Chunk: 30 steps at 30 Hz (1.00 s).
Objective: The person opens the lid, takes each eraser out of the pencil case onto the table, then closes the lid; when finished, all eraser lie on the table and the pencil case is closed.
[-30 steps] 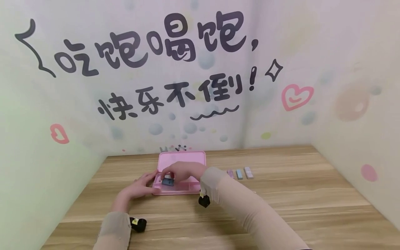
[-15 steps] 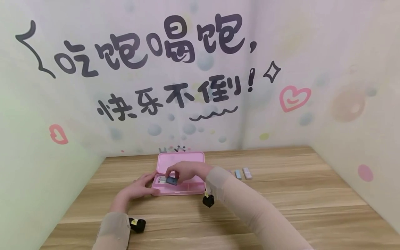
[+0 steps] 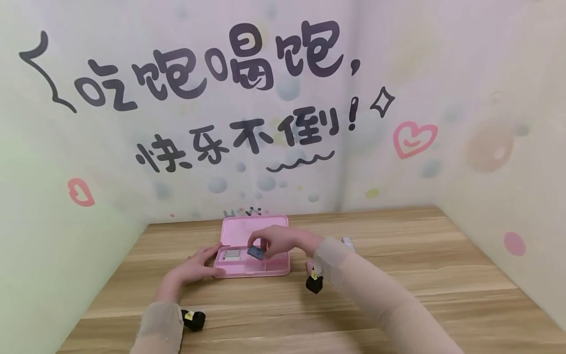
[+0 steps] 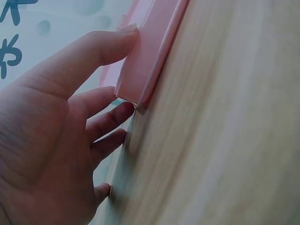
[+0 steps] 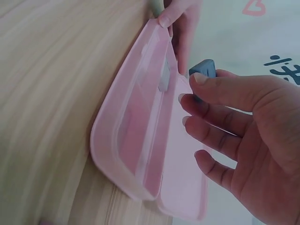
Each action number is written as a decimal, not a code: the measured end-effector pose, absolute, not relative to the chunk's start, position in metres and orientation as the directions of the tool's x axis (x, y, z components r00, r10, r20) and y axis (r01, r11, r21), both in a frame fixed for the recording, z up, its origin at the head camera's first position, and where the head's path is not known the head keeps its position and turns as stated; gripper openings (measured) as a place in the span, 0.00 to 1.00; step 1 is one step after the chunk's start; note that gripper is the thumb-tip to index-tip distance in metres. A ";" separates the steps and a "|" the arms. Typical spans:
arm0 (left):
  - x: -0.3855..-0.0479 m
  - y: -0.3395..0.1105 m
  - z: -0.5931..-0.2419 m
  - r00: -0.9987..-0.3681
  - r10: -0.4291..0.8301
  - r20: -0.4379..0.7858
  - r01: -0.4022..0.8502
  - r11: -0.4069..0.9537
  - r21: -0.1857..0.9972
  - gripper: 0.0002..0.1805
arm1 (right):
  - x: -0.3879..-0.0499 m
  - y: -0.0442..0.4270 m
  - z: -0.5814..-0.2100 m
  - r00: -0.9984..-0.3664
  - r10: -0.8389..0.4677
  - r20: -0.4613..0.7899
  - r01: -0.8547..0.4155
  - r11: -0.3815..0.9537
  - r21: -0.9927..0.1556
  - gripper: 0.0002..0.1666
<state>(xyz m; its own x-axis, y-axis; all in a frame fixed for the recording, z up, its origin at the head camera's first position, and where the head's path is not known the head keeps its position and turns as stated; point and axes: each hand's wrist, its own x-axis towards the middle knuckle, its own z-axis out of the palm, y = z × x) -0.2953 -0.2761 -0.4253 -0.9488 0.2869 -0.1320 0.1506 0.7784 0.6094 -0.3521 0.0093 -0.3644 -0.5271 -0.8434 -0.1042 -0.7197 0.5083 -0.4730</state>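
An open pink pencil case [image 3: 247, 269] lies on the table with its lid [image 3: 254, 230] tipped back. My left hand [image 3: 194, 268] holds the case's left end, thumb on the front corner and fingers toward the hinge side; in the left wrist view the thumb [image 4: 124, 44] presses its wall. My right hand [image 3: 278, 240] pinches a small dark blue-grey block [image 3: 255, 252] between thumb and fingers, raised above the case. The right wrist view shows this block [image 5: 205, 69] apart from the case. Whitish blocks [image 3: 232, 254] lie in the rear left compartment.
A pale lavender block [image 3: 348, 243] lies right of the case, partly behind my right sleeve. Something pink [image 3: 309, 266] shows beside the black wrist camera [image 3: 314, 283]. The wood-grain table [image 3: 247, 314] meets a printed wall [image 3: 309, 147] behind the case.
My right hand has lifted the dark block up and to the right from the left compartment, uncovering the whitish blocks there. The left hand stays on the case.
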 end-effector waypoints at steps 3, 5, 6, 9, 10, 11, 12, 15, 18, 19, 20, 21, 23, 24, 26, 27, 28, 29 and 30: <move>-0.295 -0.278 -0.428 -0.949 0.289 -0.126 0.154 0.773 0.615 0.52 | -0.350 0.021 -0.366 -0.530 -0.843 -0.094 -0.699 0.497 -0.514 0.25; -0.295 -0.278 -0.429 -0.950 0.287 -0.123 0.153 0.772 0.617 0.52 | -0.349 0.029 -0.368 -0.536 -0.839 -0.090 -0.678 0.492 -0.545 0.26; -0.295 -0.279 -0.430 -0.950 0.287 -0.123 0.154 0.773 0.615 0.52 | -0.349 0.034 -0.369 -0.541 -0.836 -0.089 -0.667 0.491 -0.561 0.26; -0.294 -0.278 -0.430 -0.949 0.286 -0.131 0.150 0.777 0.612 0.53 | -0.347 0.048 -0.371 -0.564 -0.821 -0.092 -0.622 0.495 -0.607 0.27; -0.293 -0.278 -0.430 -0.948 0.290 -0.131 0.153 0.776 0.612 0.53 | -0.346 0.052 -0.371 -0.574 -0.814 -0.091 -0.608 0.498 -0.619 0.28; -0.293 -0.277 -0.429 -0.947 0.294 -0.130 0.156 0.774 0.613 0.53 | -0.346 0.057 -0.372 -0.585 -0.806 -0.091 -0.591 0.500 -0.634 0.28; -0.293 -0.277 -0.428 -0.946 0.299 -0.126 0.162 0.772 0.614 0.53 | -0.345 0.062 -0.372 -0.595 -0.798 -0.089 -0.573 0.500 -0.649 0.28; -0.293 -0.277 -0.425 -0.944 0.310 -0.115 0.178 0.769 0.614 0.52 | -0.343 0.077 -0.373 -0.625 -0.777 -0.075 -0.537 0.498 -0.681 0.28; -0.295 -0.277 -0.424 -0.943 0.311 -0.115 0.182 0.775 0.605 0.52 | -0.341 0.093 -0.375 -0.640 -0.767 -0.045 -0.535 0.487 -0.690 0.27; -0.295 -0.277 -0.424 -0.944 0.309 -0.118 0.180 0.779 0.601 0.52 | -0.340 0.098 -0.377 -0.643 -0.765 -0.036 -0.539 0.485 -0.688 0.27; -0.296 -0.277 -0.424 -0.944 0.306 -0.121 0.176 0.782 0.598 0.52 | -0.339 0.103 -0.378 -0.643 -0.766 -0.025 -0.543 0.479 -0.690 0.26; -0.296 -0.277 -0.424 -0.945 0.302 -0.124 0.172 0.783 0.598 0.52 | -0.337 0.107 -0.379 -0.646 -0.763 -0.017 -0.546 0.477 -0.689 0.26; -0.296 -0.277 -0.425 -0.945 0.300 -0.128 0.168 0.784 0.598 0.52 | -0.334 0.117 -0.382 -0.659 -0.752 -0.003 -0.544 0.479 -0.690 0.26; -0.296 -0.277 -0.426 -0.946 0.299 -0.129 0.165 0.783 0.600 0.52 | -0.333 0.122 -0.384 -0.667 -0.745 0.004 -0.540 0.479 -0.692 0.26; -0.296 -0.277 -0.426 -0.946 0.296 -0.131 0.162 0.785 0.599 0.52 | -0.330 0.130 -0.388 -0.680 -0.733 0.018 -0.537 0.480 -0.694 0.26; -0.296 -0.277 -0.427 -0.946 0.295 -0.133 0.161 0.785 0.599 0.52 | -0.329 0.134 -0.390 -0.687 -0.726 0.024 -0.536 0.486 -0.690 0.26; -0.296 -0.277 -0.427 -0.946 0.295 -0.133 0.161 0.784 0.600 0.52 | -0.328 0.138 -0.392 -0.692 -0.721 0.030 -0.536 0.486 -0.690 0.26; -0.296 -0.277 -0.427 -0.946 0.296 -0.132 0.162 0.784 0.599 0.52 | -0.328 0.142 -0.394 -0.696 -0.717 0.035 -0.537 0.488 -0.688 0.26; -0.297 -0.277 -0.428 -0.946 0.296 -0.132 0.162 0.785 0.597 0.52 | -0.327 0.145 -0.397 -0.699 -0.714 0.041 -0.538 0.488 -0.687 0.25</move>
<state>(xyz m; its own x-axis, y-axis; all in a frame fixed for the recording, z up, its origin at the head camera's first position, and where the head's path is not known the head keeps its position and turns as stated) -0.2965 -0.2765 -0.4275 -0.9460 0.2960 -0.1321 0.1623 0.7853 0.5974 -0.3270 0.1452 -0.3965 -0.6993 -0.7136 0.0414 -0.5384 0.4878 -0.6871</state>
